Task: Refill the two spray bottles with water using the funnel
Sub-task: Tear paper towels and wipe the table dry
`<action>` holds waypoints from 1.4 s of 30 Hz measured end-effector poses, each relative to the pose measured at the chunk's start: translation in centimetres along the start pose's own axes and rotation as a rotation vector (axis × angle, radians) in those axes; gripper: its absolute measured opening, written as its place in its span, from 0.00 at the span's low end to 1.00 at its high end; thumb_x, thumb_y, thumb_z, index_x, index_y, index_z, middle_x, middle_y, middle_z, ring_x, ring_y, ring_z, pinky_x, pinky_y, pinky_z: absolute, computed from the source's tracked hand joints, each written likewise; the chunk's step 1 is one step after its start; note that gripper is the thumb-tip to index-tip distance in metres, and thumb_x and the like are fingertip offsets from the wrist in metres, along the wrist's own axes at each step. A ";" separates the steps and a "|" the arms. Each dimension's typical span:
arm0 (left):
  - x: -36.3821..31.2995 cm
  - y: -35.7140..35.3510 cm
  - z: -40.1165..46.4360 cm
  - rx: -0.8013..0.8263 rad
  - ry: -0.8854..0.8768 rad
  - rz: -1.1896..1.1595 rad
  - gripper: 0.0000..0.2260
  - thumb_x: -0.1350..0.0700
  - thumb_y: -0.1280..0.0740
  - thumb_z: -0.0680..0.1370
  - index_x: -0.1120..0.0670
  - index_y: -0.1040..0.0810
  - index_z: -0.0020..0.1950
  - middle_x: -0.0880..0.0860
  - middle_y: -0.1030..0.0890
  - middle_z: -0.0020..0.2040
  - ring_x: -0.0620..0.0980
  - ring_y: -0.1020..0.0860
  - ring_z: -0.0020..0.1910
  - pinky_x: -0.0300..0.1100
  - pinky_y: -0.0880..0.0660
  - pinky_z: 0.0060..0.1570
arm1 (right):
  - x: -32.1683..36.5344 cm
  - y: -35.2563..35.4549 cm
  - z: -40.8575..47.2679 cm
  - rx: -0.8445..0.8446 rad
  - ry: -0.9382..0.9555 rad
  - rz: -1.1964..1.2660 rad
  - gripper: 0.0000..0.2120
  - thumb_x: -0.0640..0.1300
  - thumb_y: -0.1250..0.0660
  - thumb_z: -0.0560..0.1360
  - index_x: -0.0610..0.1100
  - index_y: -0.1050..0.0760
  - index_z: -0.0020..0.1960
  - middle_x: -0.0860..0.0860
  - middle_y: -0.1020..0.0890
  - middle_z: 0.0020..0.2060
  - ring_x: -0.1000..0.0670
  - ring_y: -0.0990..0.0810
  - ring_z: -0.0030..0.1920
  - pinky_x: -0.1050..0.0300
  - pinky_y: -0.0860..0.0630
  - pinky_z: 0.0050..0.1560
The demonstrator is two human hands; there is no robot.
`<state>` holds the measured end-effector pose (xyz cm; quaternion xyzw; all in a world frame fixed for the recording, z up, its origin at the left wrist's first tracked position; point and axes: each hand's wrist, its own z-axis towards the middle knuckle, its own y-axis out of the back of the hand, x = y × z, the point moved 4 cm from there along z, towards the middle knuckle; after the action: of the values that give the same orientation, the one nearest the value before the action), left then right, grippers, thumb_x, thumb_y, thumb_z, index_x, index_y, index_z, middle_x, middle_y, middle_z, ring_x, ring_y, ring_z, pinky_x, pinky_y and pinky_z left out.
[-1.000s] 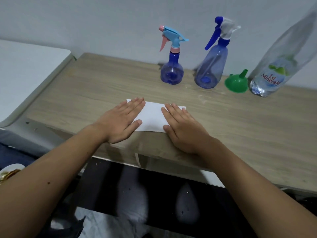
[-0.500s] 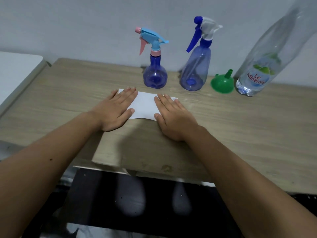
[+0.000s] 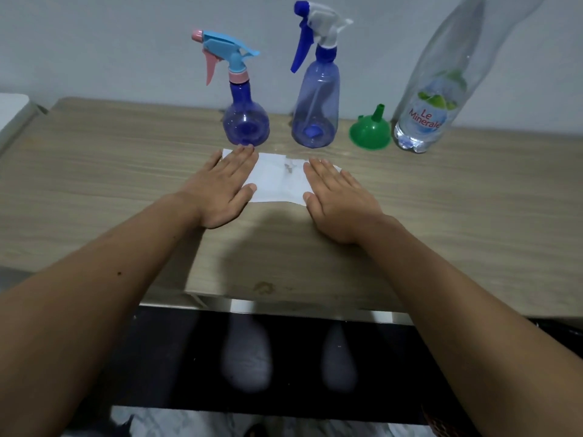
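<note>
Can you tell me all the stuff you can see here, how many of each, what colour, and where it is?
round spray bottle: 1, blue with a light blue and pink trigger top, back of the table, leftmost in the row
tall spray bottle: 1, pale blue with a white and dark blue trigger top, right of the round one
funnel: 1, green, wide end down, between the tall spray bottle and the water bottle
water bottle: 1, clear with a label, far right of the row
paper: 1, white, flat under both hands
table: 1, light wood
left hand: 1, flat on the paper's left side
right hand: 1, flat on the paper's right side
</note>
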<state>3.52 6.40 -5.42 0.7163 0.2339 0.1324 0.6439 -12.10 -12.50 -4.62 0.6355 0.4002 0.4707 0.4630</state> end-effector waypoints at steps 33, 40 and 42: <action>-14.4 -0.9 3.9 0.038 -0.151 0.034 0.40 0.35 0.63 0.79 0.53 0.59 0.88 0.53 0.59 0.88 0.49 0.59 0.87 0.48 0.63 0.83 | -11.6 1.3 -11.8 -0.022 -0.095 0.016 0.30 0.55 0.54 0.88 0.50 0.56 0.87 0.54 0.56 0.86 0.54 0.58 0.85 0.51 0.59 0.85; -18.5 -1.4 5.5 0.027 -0.195 0.029 0.41 0.35 0.64 0.78 0.54 0.58 0.88 0.54 0.57 0.88 0.50 0.58 0.87 0.52 0.62 0.84 | -14.1 1.5 -15.4 -0.031 -0.180 0.025 0.30 0.55 0.54 0.88 0.50 0.56 0.87 0.54 0.55 0.86 0.54 0.58 0.85 0.50 0.59 0.85; -19.1 -1.4 5.4 0.037 -0.205 0.036 0.41 0.35 0.64 0.78 0.55 0.58 0.88 0.54 0.57 0.88 0.50 0.58 0.87 0.52 0.62 0.84 | -14.6 1.5 -16.6 -0.037 -0.209 0.032 0.30 0.54 0.54 0.88 0.50 0.56 0.87 0.54 0.55 0.86 0.54 0.58 0.85 0.50 0.59 0.85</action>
<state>-10.39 -7.82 -5.36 0.7420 0.1564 0.0658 0.6486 -31.48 -23.16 -4.38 0.6788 0.3308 0.4164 0.5064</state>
